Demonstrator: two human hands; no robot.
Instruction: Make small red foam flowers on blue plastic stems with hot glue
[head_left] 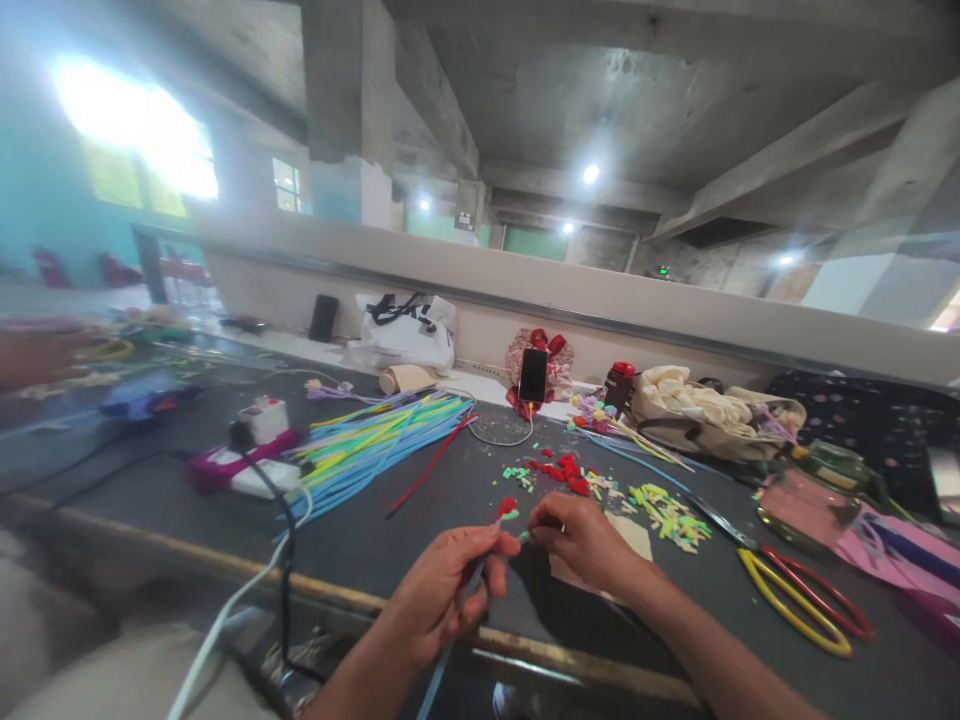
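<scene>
My left hand (442, 585) is closed around a light blue pipe cleaner (437, 672), which hangs down past the table's front edge. At its upper end, above my left fingertips, sit a red fuzzy tip (508, 506) and a small light green piece (510, 516). Close beside it, my right hand (577, 540) pinches with its fingertips. A small green piece (524, 537) shows at those fingertips. Beneath my right hand lies a beige sheet (634, 535). Small cut pieces in red (566, 470), green (519, 476) and yellow (667, 515) lie just beyond my hands.
Long blue and yellow pipe cleaners (386, 445) are heaped at left, near a power strip (247, 465) with cables. Scissors (795, 595) and a glass jar (814, 500) lie to the right. A phone (533, 375) leans at the back, near a cloth bag (697, 410).
</scene>
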